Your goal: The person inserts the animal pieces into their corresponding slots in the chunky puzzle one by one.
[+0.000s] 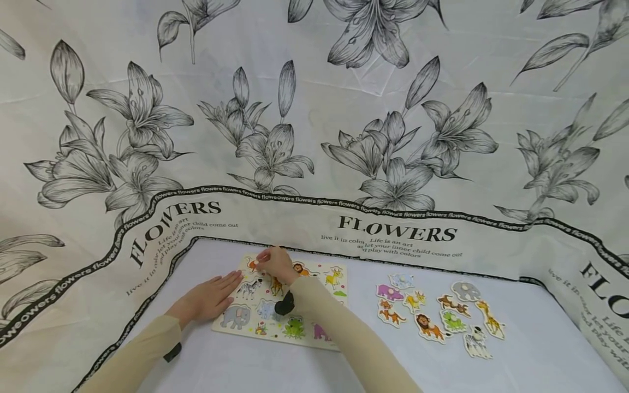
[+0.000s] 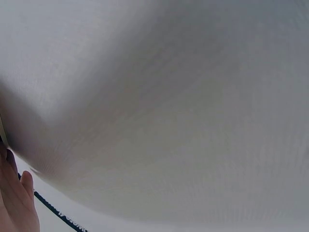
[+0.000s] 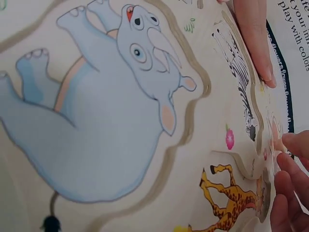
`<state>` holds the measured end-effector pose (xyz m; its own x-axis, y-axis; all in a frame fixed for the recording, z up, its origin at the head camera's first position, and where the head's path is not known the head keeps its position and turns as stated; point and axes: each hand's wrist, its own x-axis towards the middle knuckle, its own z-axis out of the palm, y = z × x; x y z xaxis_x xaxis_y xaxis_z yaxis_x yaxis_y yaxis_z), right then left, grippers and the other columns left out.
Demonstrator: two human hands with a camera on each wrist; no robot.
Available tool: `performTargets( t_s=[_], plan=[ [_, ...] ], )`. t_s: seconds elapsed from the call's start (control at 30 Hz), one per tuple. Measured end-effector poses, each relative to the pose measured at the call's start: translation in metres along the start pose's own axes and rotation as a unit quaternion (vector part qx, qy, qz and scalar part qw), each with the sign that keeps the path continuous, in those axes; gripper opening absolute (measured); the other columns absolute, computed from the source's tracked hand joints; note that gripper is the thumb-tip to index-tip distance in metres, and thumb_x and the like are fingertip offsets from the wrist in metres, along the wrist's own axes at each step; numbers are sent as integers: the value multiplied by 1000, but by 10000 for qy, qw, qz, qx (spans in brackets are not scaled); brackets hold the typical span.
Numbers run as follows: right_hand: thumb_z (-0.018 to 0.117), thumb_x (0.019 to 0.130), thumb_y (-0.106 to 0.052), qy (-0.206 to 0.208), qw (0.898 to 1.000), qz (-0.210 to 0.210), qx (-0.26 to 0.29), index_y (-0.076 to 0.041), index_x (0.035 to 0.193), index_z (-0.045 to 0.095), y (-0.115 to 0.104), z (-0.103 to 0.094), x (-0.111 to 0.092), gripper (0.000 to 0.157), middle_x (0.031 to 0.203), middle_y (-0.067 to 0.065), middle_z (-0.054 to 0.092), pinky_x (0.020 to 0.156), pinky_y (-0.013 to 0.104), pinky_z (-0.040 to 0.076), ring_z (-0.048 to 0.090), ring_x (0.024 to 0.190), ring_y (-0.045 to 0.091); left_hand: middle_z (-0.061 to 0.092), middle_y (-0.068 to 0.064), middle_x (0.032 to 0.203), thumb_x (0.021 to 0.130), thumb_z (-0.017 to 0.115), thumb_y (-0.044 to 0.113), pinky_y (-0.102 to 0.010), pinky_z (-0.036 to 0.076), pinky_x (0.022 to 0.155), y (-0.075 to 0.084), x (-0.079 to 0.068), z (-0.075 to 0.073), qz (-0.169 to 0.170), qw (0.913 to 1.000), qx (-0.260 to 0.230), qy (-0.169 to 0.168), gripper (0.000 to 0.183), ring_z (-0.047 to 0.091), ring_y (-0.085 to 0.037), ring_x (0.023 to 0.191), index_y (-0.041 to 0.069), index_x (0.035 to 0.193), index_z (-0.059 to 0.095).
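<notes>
A wooden animal puzzle board (image 1: pixel 267 333) lies on the white cloth, showing a zebra (image 1: pixel 250 288), a giraffe (image 1: pixel 277 286), a grey elephant (image 1: pixel 236 316) and a blue rhino (image 3: pixel 116 106). My left hand (image 1: pixel 208 297) rests flat on the board's left edge with the fingers straight. My right hand (image 1: pixel 275 263) reaches over the board to its far left corner. Its bent fingertips are right at an orange animal (image 1: pixel 252 265); I cannot tell whether they pinch it. The right wrist view shows these fingers (image 3: pixel 288 180) close over the board's edge.
Right of the board lie several loose animal pieces, among them a purple hippo (image 1: pixel 390 293), a lion (image 1: pixel 430 327), a green frog (image 1: pixel 452 321), a giraffe piece (image 1: pixel 490 320) and a zebra piece (image 1: pixel 478 344). A flower-printed cloth (image 1: pixel 314 153) rises behind the table.
</notes>
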<state>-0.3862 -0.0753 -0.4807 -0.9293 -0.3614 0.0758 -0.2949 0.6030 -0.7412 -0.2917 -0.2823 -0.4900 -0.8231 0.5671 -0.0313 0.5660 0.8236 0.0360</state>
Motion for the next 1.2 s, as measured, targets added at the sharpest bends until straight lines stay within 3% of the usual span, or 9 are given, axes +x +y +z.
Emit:
performTargets(
  t_s=[0.23,0.53,0.9,1.2],
  plan=[
    [68,90,-17,-111,9997,-187,138,-8,108,70,-1,-9,-5,20,99,7,72,65,24,54,66,79,13,28,-17,157,102,38,30,-51,30,116,-1,1,0,-22,10000,5,-18,56,30,-35,144,-1,148,31],
    [69,90,-21,11,9993,-293,-210,-11,108,71,-6,-23,-10,21,97,5,71,72,28,53,65,85,17,28,-18,156,102,37,30,-52,30,116,-2,3,0,-7,10000,-55,18,56,29,-36,144,-2,148,30],
    [69,88,-15,168,9939,-740,-801,-10,108,71,-6,-43,-22,21,97,5,71,67,25,51,65,83,19,27,-19,156,103,37,28,-51,30,116,0,2,-1,43,10000,6,-48,55,29,-36,144,-2,148,30],
    [69,89,-15,152,9935,-746,-843,-12,109,71,-2,-56,-31,21,96,3,71,59,20,46,62,74,12,30,-20,155,102,38,27,-51,31,115,4,0,-2,83,9999,60,-11,54,31,-37,143,-3,147,32]
  ],
)
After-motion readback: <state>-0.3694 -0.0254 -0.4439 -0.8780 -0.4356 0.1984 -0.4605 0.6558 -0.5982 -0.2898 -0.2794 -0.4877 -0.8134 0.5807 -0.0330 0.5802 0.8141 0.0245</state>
